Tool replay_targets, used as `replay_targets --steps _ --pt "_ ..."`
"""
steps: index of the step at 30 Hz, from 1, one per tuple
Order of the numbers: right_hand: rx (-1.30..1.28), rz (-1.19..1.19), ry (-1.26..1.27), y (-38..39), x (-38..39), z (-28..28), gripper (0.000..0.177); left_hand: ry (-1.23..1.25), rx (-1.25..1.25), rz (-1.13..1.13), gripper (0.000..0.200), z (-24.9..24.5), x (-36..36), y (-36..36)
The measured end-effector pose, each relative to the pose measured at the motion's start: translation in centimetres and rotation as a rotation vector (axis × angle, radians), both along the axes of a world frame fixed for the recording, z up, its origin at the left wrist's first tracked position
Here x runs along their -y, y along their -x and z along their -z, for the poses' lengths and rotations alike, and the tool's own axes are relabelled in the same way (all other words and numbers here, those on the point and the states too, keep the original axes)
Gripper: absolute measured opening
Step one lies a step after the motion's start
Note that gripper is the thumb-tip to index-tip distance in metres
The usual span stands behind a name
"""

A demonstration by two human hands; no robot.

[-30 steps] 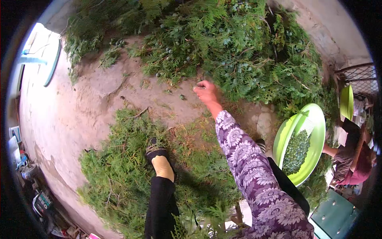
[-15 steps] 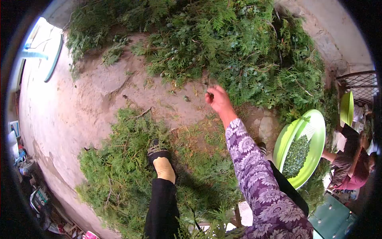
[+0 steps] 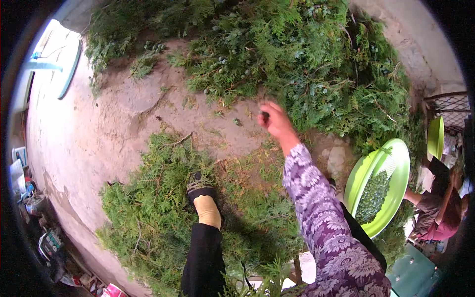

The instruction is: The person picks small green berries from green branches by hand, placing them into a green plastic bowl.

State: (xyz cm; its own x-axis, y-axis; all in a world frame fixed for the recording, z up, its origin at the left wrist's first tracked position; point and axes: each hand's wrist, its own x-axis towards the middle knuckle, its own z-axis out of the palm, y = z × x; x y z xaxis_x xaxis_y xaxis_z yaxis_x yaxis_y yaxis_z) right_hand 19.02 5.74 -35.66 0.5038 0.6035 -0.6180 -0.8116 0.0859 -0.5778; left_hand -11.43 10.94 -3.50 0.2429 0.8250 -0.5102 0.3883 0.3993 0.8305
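Observation:
My right hand (image 3: 277,122), in a purple flowered sleeve (image 3: 321,213), is over the bare floor just below a big heap of green cypress-like branches (image 3: 302,64). Its fingers are curled in. A small dark patch shows between thumb and fingers, and what it is I cannot make out. Round bluish-green cones (image 3: 221,61) sit among the branches beyond the hand. To the right, a light green plastic basin (image 3: 400,183) stands tilted, with many small green cones (image 3: 372,198) inside. My left hand is out of view. A green sprig (image 3: 257,282) rises at the bottom edge.
My foot in a dark shoe (image 3: 203,192) is among cut branches (image 3: 153,213) on the floor. Another person (image 3: 440,208) is at the far right, near a second green basin (image 3: 435,138). Assorted household items (image 3: 49,245) line the left edge.
My right hand has shifted slightly right and down in the view, blurred by motion. The whole scene has moved a little to the right as the camera turned.

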Motion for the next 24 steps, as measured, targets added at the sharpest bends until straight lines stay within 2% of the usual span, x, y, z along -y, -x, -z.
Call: replay_targets --steps 4,6,7,8,10,11,12,14,16,18,19,22,24 --pt "-0.17 -0.001 -0.056 3.1 1.0 -3.5 0.015 0.027 0.006 -0.032 0.027 0.1 0.1 0.1" --pt "-0.042 -0.055 0.117 3.6 -0.7 -3.0 0.019 0.035 0.006 -0.045 0.026 0.2 0.0 0.2" --pt "0.073 -0.067 0.104 3.6 -1.8 -1.9 0.025 0.038 0.007 -0.051 0.026 0.2 0.0 0.2" --pt "0.071 -0.068 0.102 3.9 -2.7 -1.1 0.025 0.042 0.008 -0.058 0.026 0.2 0.0 0.3" --pt "0.884 -0.317 0.604 4.8 -4.8 -1.6 0.026 0.055 0.01 -0.071 0.026 0.2 0.0 0.3" --pt "1.116 -0.273 0.679 5.6 -5.3 -1.3 0.024 0.061 0.014 -0.079 0.026 0.2 -0.1 0.3" --pt "1.119 -0.274 0.677 6.1 -5.6 -1.3 0.024 0.067 0.018 -0.088 0.025 0.3 -0.1 0.3" --pt "1.404 -0.324 0.796 6.6 -6.2 -1.2 0.021 0.077 0.026 -0.109 0.025 0.3 -0.4 0.3" --pt "1.378 -0.387 0.757 6.4 -6.2 -1.1 0.02 0.09 0.032 -0.13 0.025 0.3 -0.7 0.3" --pt "0.083 -0.271 0.172 5.7 -5.1 -1.6 0.019 0.108 0.039 -0.151 0.024 0.4 -0.9 0.2" --pt "-0.105 -0.189 -0.076 5.9 -4.2 -1.4 0.016 0.118 0.042 -0.162 0.024 0.4 -1.0 0.2" --pt "-0.259 -0.102 -0.091 6.2 -3.9 -3.6 0.017 0.141 0.05 -0.192 0.024 0.6 -1.2 0.2" --pt "-0.218 -0.104 -0.051 5.7 -5.3 -2.8 0.016 0.155 0.054 -0.208 0.023 0.6 -1.3 0.1"
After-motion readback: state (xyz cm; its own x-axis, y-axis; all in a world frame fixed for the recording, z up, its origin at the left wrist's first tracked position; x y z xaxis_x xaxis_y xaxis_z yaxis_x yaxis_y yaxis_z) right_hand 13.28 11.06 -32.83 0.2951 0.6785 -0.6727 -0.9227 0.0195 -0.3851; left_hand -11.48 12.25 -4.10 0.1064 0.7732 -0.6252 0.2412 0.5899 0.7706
